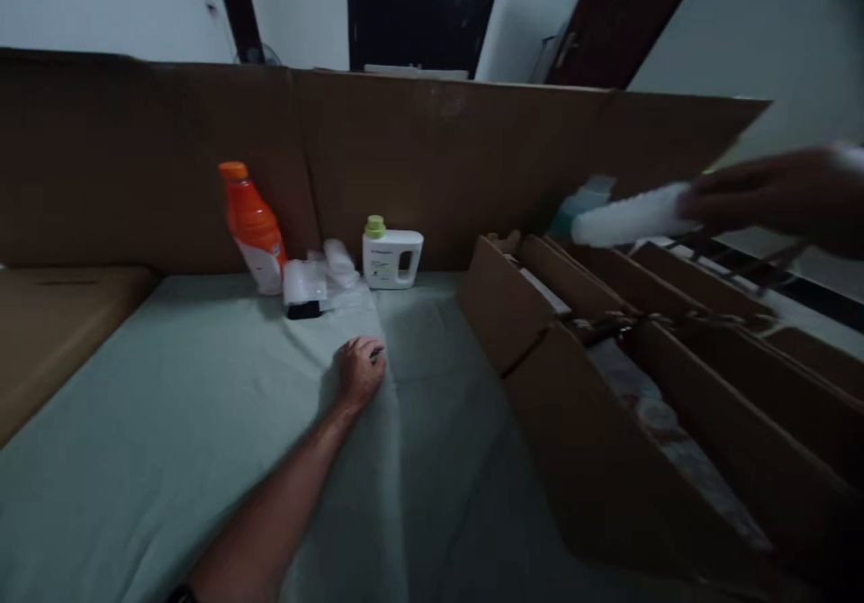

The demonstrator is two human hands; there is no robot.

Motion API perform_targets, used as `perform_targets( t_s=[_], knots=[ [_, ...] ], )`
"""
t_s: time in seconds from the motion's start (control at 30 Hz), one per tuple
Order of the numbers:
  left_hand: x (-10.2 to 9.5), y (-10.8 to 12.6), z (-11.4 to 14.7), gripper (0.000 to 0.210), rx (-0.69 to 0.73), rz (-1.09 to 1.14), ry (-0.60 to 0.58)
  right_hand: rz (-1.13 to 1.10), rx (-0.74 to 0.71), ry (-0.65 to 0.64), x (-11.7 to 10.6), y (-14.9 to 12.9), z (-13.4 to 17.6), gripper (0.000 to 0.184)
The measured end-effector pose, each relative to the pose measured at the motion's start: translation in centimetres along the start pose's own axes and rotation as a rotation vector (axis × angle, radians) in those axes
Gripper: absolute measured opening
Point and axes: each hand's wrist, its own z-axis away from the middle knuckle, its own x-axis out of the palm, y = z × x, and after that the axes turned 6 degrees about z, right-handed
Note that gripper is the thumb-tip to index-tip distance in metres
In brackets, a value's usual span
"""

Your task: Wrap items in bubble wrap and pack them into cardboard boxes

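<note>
My left hand rests on the pale green cloth, its fingers curled in loosely; I make out nothing in them. At the upper right, my right hand is blurred by motion and grips one end of a white ribbed cylinder. It resembles a stack of nested cups, but the blur hides its exact kind. The cylinder is held nearly level above the far end of the cardboard compartments. Beyond my left hand lie clear plastic pieces and a small black item.
An orange bottle leans by the cardboard wall. Beside it stands a white jug with a green cap. A translucent teal bottle is partly hidden behind the cylinder. One near compartment contains a plastic-wrapped item. Left is a brown box.
</note>
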Motion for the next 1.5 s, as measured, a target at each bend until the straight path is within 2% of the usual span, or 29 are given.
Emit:
perform_targets(
  t_s=[0.07, 0.13, 0.17, 0.23, 0.27, 0.33, 0.4, 0.43, 0.47, 0.53, 0.6, 0.67, 0.8, 0.9, 1.0, 1.07, 1.13, 1.23, 1.4, 1.47, 1.5],
  knots=[
    [-0.1, 0.3, 0.1, 0.021, -0.011, 0.005, -0.004, -0.155, -0.007, -0.072, -0.5, -4.5, -0.6, 0.017],
    [-0.2, 0.6, 0.1, 0.021, -0.015, 0.018, -0.004, -0.193, -0.257, -0.077, 1.0, -10.6, -0.2, 0.005],
    [-0.3, 0.7, 0.1, 0.02, -0.016, 0.026, -0.003, -0.216, -0.351, -0.088, 2.7, -14.0, 0.2, 0.004],
    [-0.4, 0.9, 0.1, 0.02, -0.017, 0.041, -0.002, -0.293, -0.507, -0.129, 7.5, -20.5, 1.3, 0.009],
    [-0.5, 1.0, 0.0, 0.019, -0.018, 0.047, -0.003, -0.311, -0.543, -0.142, 10.3, -23.3, 1.7, 0.013],
    [-0.6, 1.1, -0.1, 0.018, -0.019, 0.055, -0.008, -0.293, -0.512, -0.137, 15.8, -27.9, 2.3, 0.02],
    [-0.6, 1.1, -0.1, 0.018, -0.023, 0.058, -0.015, -0.21, -0.479, -0.226, 19.9, -30.7, 2.6, 0.022],
    [-0.6, 1.1, -0.1, 0.018, -0.026, 0.058, -0.017, -0.172, -0.49, -0.289, 21.1, -31.5, 2.8, 0.021],
    [-0.6, 1.2, -0.2, 0.018, -0.029, 0.057, -0.018, -0.149, -0.521, -0.35, 21.8, -31.9, 3.1, 0.018],
    [-0.5, 1.2, -0.3, 0.019, -0.039, 0.054, -0.016, -0.159, -0.614, -0.437, 21.5, -31.6, 4.0, 0.015],
    [-0.4, 1.1, -0.4, 0.018, -0.048, 0.051, -0.016, -0.199, -0.688, -0.482, 19.4, -29.9, 5.3, 0.014],
    [-0.6, 1.1, -0.3, 0.018, -0.052, 0.053, -0.023, -0.209, -0.73, -0.537, 16.2, -26.8, 6.8, 0.015],
    [-1.1, 0.6, 0.2, 0.022, -0.032, 0.076, -0.056, -0.2, -0.721, -0.617, 8.1, -17.6, 9.5, 0.018],
    [-1.1, 0.0, 0.1, 0.024, -0.007, 0.098, -0.081, -0.197, -0.529, -0.491, 1.8, -8.3, 10.4, 0.024],
    [-0.9, -0.5, -0.1, 0.028, 0.018, 0.104, -0.083, -0.136, -0.188, -0.333, -3.6, 2.4, 10.9, 0.025],
    [-0.9, -0.8, 0.0, 0.029, 0.025, 0.097, -0.067, 0.013, 0.044, -0.34, -5.8, 9.4, 11.5, 0.024],
    [-1.0, -1.2, 0.2, 0.028, 0.021, 0.08, -0.053, 0.206, 0.212, -0.39, -6.8, 15.2, 12.2, 0.025],
    [-1.0, -1.8, 0.4, 0.027, 0.002, 0.042, -0.07, 0.332, 0.286, -0.443, -6.2, 21.0, 12.9, 0.025],
    [-1.4, -1.5, 0.4, 0.026, -0.002, -0.009, -0.115, 0.211, 0.183, -0.67, -3.4, 25.3, 13.5, 0.016],
    [-1.6, -1.1, 0.4, 0.025, -0.005, -0.016, -0.126, 0.182, 0.135, -0.623, -2.4, 26.4, 13.4, 0.019],
    [-1.6, -0.9, 0.5, 0.025, -0.01, -0.019, -0.128, 0.174, 0.111, -0.532, -2.1, 26.8, 13.4, 0.018]
  ],
)
